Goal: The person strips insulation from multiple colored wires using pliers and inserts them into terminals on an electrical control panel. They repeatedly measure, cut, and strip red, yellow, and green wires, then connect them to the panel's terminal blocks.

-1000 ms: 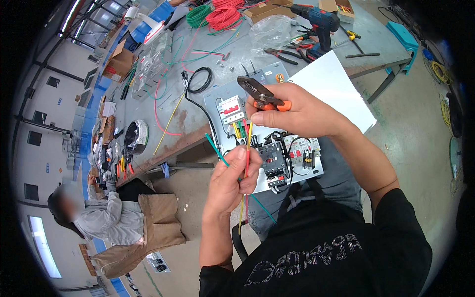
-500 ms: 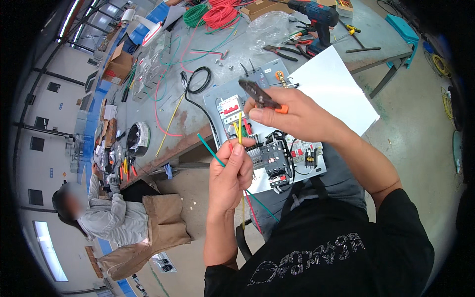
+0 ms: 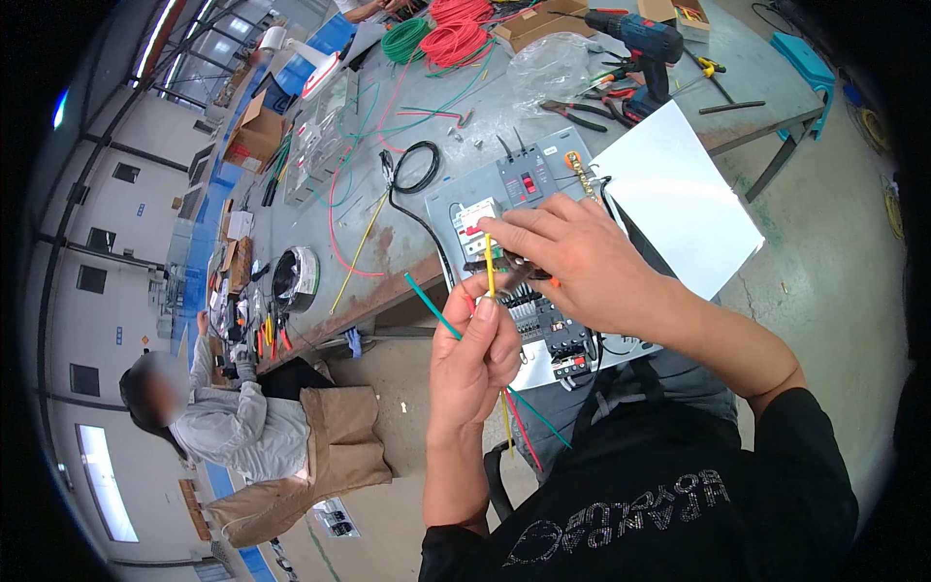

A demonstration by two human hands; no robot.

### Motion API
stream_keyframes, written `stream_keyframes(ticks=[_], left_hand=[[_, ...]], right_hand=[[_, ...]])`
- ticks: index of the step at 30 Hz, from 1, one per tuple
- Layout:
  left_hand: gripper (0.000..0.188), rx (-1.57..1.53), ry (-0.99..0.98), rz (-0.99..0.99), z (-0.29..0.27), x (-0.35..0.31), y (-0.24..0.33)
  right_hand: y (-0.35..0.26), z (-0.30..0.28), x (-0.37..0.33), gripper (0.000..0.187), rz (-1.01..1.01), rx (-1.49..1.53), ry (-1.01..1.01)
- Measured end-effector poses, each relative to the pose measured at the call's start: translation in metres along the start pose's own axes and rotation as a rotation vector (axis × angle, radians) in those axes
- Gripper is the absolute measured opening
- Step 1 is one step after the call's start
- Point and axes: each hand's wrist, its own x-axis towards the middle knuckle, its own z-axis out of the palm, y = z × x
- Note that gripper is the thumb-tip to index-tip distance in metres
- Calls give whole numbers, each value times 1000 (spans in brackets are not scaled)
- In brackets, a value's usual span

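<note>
My left hand (image 3: 473,351) is closed on a small bunch of wires: a yellow wire (image 3: 490,264), a green wire (image 3: 433,305) and a red wire (image 3: 524,429). The yellow one stands upright from my fingertips. In my right hand (image 3: 603,264) are wire strippers (image 3: 521,273) with dark jaws and orange on the handle, mostly covered by my fingers. Their jaws are at the yellow wire, just above my left fingertips; whether they bite it I cannot tell. Below both hands lies a panel (image 3: 443,201) carrying a white breaker (image 3: 475,215), a grey breaker (image 3: 525,178) and a black contactor (image 3: 570,338).
White paper (image 3: 679,194) lies right of the panel. Further back are pliers (image 3: 574,114), a cordless drill (image 3: 642,44), a plastic bag (image 3: 553,60) and red wire coils (image 3: 456,37). A black cable (image 3: 417,167) loops on the bench. Another person (image 3: 238,417) works at the left.
My right hand has brought the wire strippers down and left to the yellow wire at my left fingers. The whole view has shifted slightly, so the bench appears further right and lower.
</note>
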Motion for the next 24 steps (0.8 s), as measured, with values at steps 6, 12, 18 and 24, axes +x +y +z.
stream_keyframes(ticks=[6,12,18,24], left_hand=[[24,8,-44,-16,-2,-2,0],[22,111,33,16,0,-5,-1],[20,65,16,17,-2,-6,-3],[20,69,13,25,-3,-7,-2]], right_hand=[[-5,-2,-3,60,-58,-58,48],[-5,0,-3,54,-99,-79,68],[-6,0,-6,52,-58,-49,35],[-6,-2,-6,52,-76,1,6]])
